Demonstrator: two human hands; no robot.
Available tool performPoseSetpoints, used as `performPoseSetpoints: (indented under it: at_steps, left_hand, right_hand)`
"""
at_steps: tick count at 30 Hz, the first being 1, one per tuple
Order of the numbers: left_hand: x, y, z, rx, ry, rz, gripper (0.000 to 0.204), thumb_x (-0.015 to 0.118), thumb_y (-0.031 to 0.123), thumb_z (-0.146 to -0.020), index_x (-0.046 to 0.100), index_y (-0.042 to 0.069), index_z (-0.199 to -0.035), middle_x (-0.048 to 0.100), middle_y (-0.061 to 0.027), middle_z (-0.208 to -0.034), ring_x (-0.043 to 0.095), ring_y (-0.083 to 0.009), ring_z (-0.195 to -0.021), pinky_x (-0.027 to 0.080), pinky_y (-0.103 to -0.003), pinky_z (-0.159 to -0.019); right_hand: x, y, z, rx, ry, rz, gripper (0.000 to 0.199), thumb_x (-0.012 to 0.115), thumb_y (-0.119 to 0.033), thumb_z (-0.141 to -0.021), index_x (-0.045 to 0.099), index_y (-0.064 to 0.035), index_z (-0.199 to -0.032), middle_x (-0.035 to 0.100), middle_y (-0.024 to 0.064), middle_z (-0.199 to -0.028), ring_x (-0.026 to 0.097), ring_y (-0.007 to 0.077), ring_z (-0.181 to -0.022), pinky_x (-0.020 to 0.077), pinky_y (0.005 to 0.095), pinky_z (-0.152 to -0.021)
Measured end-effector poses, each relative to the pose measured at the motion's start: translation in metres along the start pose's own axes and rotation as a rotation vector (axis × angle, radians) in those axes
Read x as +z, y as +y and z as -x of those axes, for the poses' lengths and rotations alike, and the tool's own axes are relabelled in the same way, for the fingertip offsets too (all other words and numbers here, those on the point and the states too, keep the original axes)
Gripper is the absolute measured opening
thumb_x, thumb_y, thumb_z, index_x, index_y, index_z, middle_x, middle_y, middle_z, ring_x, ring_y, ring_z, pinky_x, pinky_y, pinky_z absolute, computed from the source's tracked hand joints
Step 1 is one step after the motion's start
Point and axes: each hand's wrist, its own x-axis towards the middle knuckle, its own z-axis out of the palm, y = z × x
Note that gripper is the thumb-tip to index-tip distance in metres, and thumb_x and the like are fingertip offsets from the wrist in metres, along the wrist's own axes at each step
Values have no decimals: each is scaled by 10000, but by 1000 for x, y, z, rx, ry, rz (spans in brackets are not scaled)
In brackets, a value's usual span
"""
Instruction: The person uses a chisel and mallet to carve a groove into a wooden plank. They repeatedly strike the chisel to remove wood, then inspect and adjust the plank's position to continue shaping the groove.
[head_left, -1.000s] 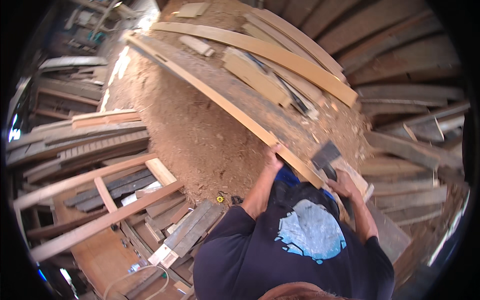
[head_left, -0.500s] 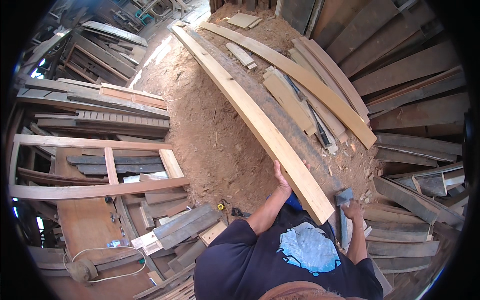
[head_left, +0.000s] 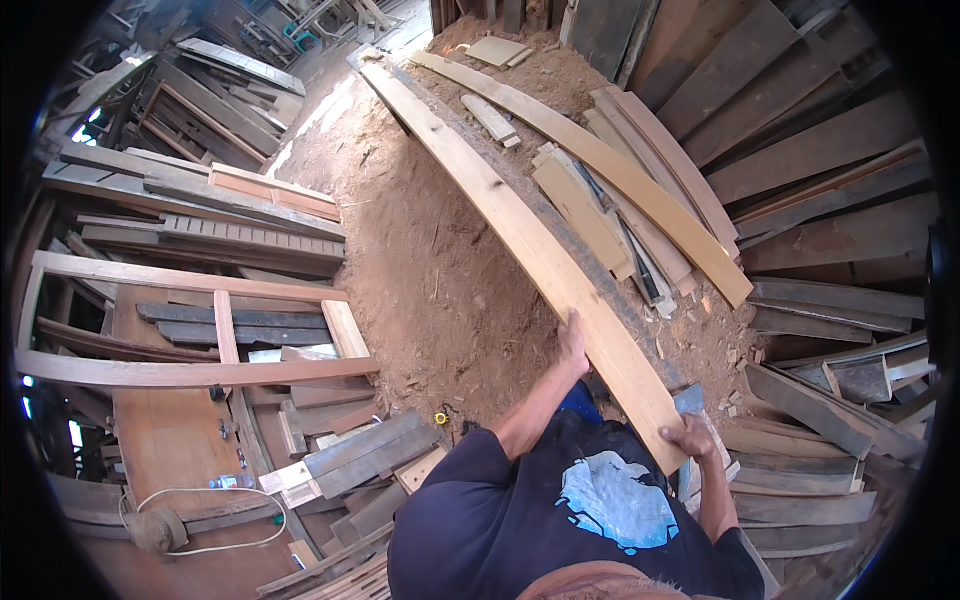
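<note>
A long pale wooden plank (head_left: 520,235) slants from the far end of the work area down to my body. My left hand (head_left: 573,345) grips its left edge, the fingers hidden beneath the wood. Close to the near end, my right hand (head_left: 697,440) is closed over the right edge, thumb on the top face. Just beyond my right hand a grey-blue flat metal piece (head_left: 689,399) shows, partly covered by the plank. Under the plank and along its right side runs a dark, weathered beam (head_left: 470,140).
To the right lie another long board (head_left: 600,150) and several shorter offcuts (head_left: 575,205) on sawdust. Stacked planks (head_left: 830,150) line the right side. On the left are a wooden frame (head_left: 190,375), a plastic bottle (head_left: 232,482), a looped cord (head_left: 285,505) and a yellow tape measure (head_left: 441,418).
My right hand has moved from beside the metal piece onto the plank's near end. The plank has turned to show more of its broad face, and its near end has shifted slightly right and down.
</note>
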Motion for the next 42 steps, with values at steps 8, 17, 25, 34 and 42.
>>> performPoseSetpoints:
  at_steps: [8, 17, 25, 34, 42]
  left_hand:
    - [-27, -32, 28, -179, -81, 103, 737, 481, 591, -1004, 385, 41, -1486, 533, -131, -1440, 561, -293, -1279, 483, -436, -1068]
    - [-8, 41, -59, -240, -46, -111, 846, 403, 732, -961, 385, 66, -1483, 481, -165, -1428, 548, -304, -1226, 514, -486, -960]
    - [-22, 87, -77, -166, -87, -463, 1113, 720, 558, -868, -32, 136, -1571, 182, -224, -1576, 343, -428, -1389, 474, -622, -949]
    - [-7, 77, -82, -225, 117, -915, 1247, 812, 206, -836, -198, 33, -1546, 172, -224, -1583, 431, -381, -1346, 457, -609, -1037]
    - [41, 46, -131, -136, 52, -645, 1139, 767, 76, -836, -103, 113, -1570, 300, -182, -1542, 473, -356, -1314, 394, -701, -1034]
  right_hand:
    - [22, 45, 47, 104, 203, 112, 523, 888, -259, -666, 699, 61, -1034, 730, 130, -897, 681, 186, -809, 543, 342, -752]
    - [47, -83, -12, 11, 449, 616, 502, 801, -334, -729, 583, 14, -1018, 678, 252, -945, 654, 454, -925, 510, 517, -774]
    - [82, -52, -54, 68, 488, 708, 467, 757, -178, -712, 531, -3, -1081, 663, 226, -1031, 644, 438, -1006, 515, 513, -842]
    - [116, -25, -76, 98, 405, 665, 465, 750, -191, -695, 549, 5, -1066, 672, 234, -1023, 647, 432, -1006, 523, 500, -868]
    - [47, -35, -94, 2, 637, 748, 422, 709, -133, -746, 524, -7, -1103, 647, 230, -1065, 633, 431, -1017, 517, 494, -869]
